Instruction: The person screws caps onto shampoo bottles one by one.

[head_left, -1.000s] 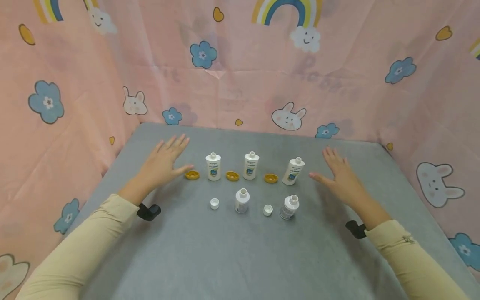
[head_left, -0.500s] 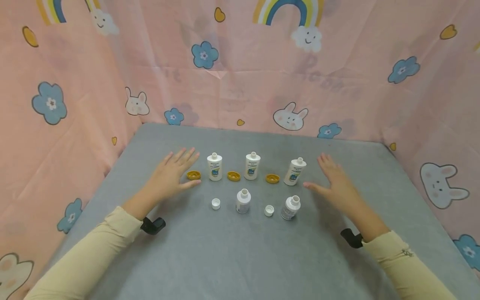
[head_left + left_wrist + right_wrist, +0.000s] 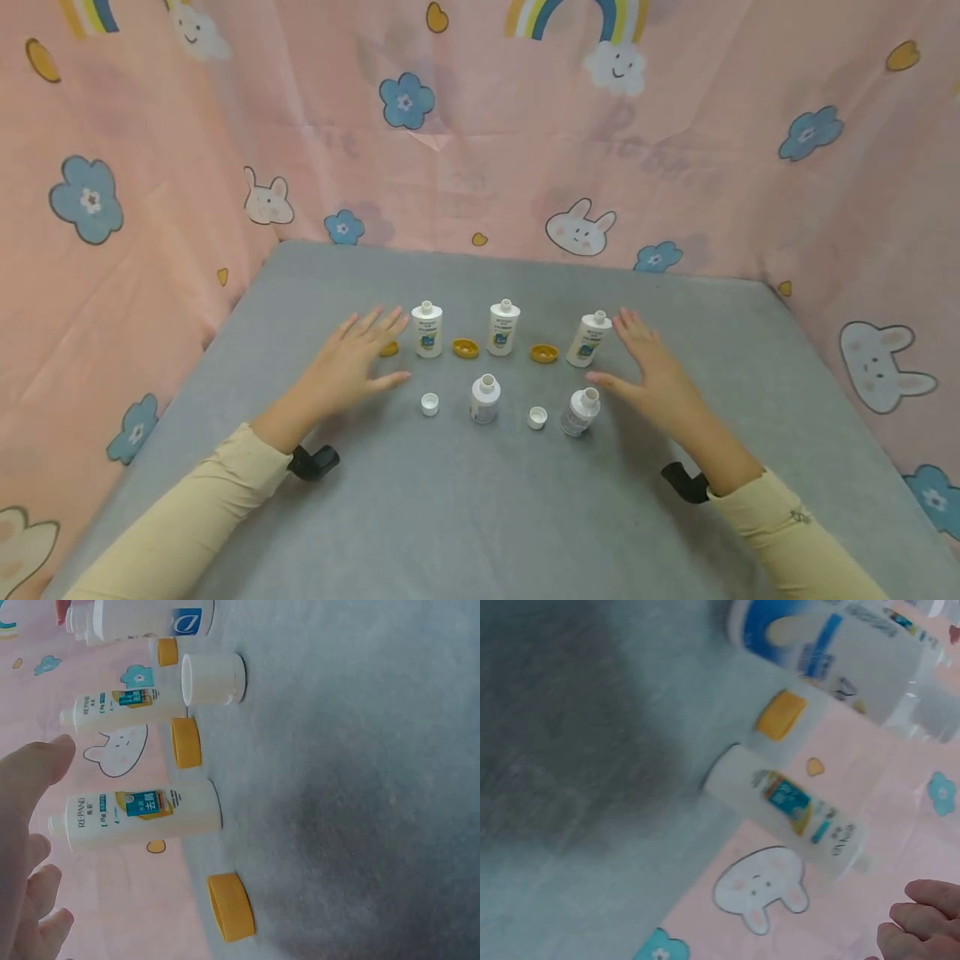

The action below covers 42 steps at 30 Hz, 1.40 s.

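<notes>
A person's left hand (image 3: 341,367) hangs over the grey table (image 3: 480,517), its grip apart with straight fingers, partly hiding the left yellow cap (image 3: 389,349) near the left tall bottle (image 3: 427,331). The right hand (image 3: 651,371) has thumb and fingers apart too, just beside the right tall bottle (image 3: 588,341) and the right small bottle (image 3: 579,413). Between the hands I can see the middle tall bottle (image 3: 502,330), two other yellow caps (image 3: 465,349), the left small bottle (image 3: 484,402) and two white caps (image 3: 430,406) on the table
</notes>
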Each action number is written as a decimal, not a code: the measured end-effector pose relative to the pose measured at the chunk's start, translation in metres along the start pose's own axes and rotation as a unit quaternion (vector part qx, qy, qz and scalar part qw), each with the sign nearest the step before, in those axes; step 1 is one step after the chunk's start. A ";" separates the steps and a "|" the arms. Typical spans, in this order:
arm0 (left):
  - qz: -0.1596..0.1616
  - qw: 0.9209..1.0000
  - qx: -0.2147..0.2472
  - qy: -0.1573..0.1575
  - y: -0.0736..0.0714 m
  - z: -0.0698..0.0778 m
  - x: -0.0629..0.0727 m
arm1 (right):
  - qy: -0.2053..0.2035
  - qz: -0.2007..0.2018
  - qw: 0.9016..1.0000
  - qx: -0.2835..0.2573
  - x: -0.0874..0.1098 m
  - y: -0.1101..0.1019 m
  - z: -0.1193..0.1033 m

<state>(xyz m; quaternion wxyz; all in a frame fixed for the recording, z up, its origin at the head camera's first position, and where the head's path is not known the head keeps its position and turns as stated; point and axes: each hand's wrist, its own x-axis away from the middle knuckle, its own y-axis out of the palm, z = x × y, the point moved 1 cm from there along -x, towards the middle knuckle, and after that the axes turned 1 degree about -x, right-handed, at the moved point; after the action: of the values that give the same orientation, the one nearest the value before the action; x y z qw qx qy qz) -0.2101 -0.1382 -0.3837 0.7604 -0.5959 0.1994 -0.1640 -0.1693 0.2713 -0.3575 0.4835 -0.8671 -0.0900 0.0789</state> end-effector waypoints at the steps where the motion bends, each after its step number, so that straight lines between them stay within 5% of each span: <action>1: 0.000 1.000 0.002 0.002 0.000 0.001 0.000 | 0.003 0.000 1.000 -0.002 0.001 0.000 -0.002; 17: 0.021 0.998 0.030 0.054 0.009 0.023 0.009 | 0.000 0.007 0.999 -0.035 0.011 0.020 -0.049; 32: 0.003 0.996 0.077 0.053 0.021 0.034 0.010 | -0.007 -0.005 0.995 -0.097 0.011 0.054 -0.073; 42: -0.003 0.989 0.146 0.013 0.033 0.038 0.011 | 0.000 -0.004 0.986 -0.166 -0.001 0.080 -0.083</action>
<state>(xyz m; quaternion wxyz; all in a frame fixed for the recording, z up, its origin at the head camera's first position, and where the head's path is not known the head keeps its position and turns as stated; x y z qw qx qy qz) -0.1815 -0.1040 -0.4095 0.8362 -0.4769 0.1811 -0.2013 -0.1450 0.1612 -0.3824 0.3334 -0.9349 -0.1056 0.0610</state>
